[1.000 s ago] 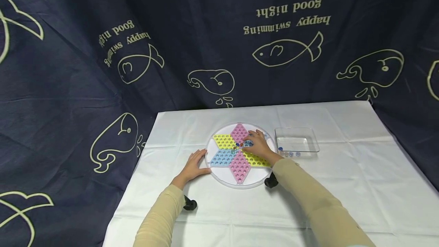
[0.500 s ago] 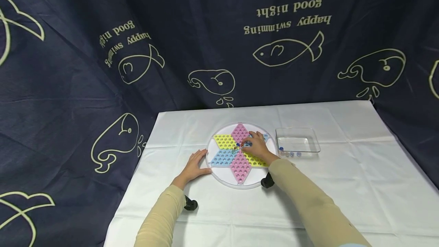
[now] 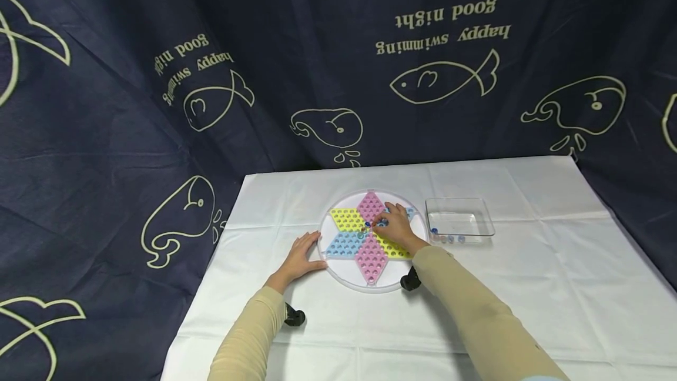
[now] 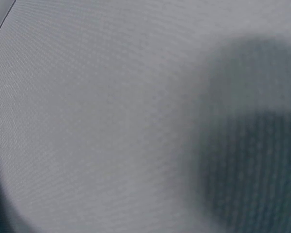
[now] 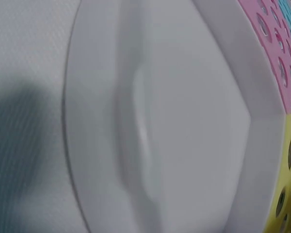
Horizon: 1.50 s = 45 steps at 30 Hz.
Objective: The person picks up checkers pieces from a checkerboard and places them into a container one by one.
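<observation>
A round white Chinese checkers board [image 3: 339, 272] with a pink, yellow and blue star of holes lies on the table. My left hand [image 3: 297, 258] rests at its left rim, fingers extended and thumb apart. Over the star's middle and right side, my right hand [image 3: 396, 229] pinches a small reddish marble [image 3: 373, 224] between thumb and fingertips, close over the holes. Beside it sit a dark blue marble [image 3: 367, 225] and a greenish marble [image 3: 361, 236]. The right wrist view shows the board's white rim and star edge; neither wrist view shows a hand.
A clear plastic box [image 3: 482, 216] stands right of the board, with several marbles along its near side, one of them a blue marble [image 3: 434, 231]. A white cloth [image 3: 555, 263] covers the table. Behind hangs a dark blue curtain [image 3: 317, 46] with fish drawings.
My right hand and forearm have shifted slightly left, and the fingertips have closed in on the reddish marble near the star's centre. The left hand stays at the rim.
</observation>
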Motion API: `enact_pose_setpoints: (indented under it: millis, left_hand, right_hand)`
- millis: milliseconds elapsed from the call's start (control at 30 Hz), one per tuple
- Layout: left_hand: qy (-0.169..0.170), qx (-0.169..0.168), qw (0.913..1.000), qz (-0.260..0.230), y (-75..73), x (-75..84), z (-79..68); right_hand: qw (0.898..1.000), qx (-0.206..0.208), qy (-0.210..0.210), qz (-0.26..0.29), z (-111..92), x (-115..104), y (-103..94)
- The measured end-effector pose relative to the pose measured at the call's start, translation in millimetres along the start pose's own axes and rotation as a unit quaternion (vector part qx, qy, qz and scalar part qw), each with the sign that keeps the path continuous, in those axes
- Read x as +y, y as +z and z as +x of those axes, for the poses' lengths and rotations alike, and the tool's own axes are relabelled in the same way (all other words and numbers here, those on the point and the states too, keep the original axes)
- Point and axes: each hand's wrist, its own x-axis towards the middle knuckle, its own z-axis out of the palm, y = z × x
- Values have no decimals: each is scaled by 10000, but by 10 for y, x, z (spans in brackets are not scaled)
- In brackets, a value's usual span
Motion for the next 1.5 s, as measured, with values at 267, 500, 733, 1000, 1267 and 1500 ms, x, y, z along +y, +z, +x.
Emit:
enact_pose_setpoints:
  millis: [267, 500, 733, 1000, 1267, 1500]
  left_hand:
    - [95, 13, 9999, -35, 5, -6, -5]
    - [77, 40, 10000, -34, 12, -18, -7]
    - [41, 66, 10000, 10, 10, -12, 0]
    - [124, 50, 9999, 15, 16, -20, 0]
    - [114, 62, 9999, 1, 19, -26, -4]
    - [111, 39, 9999, -56, 22, -37, -7]
  right_hand:
    - [10000, -33, -21, -30, 10, 22, -12]
    - [9997, -2, -254, 18, -15, 56, -66]
    - [9987, -20, -496, 63, -42, 111, -158]
    - [9994, -119, -302, 75, -35, 170, -269]
    - [9983, -114, -564, -90, -40, 122, -422]
    - [9974, -89, -696, -161, -55, 136, -551]
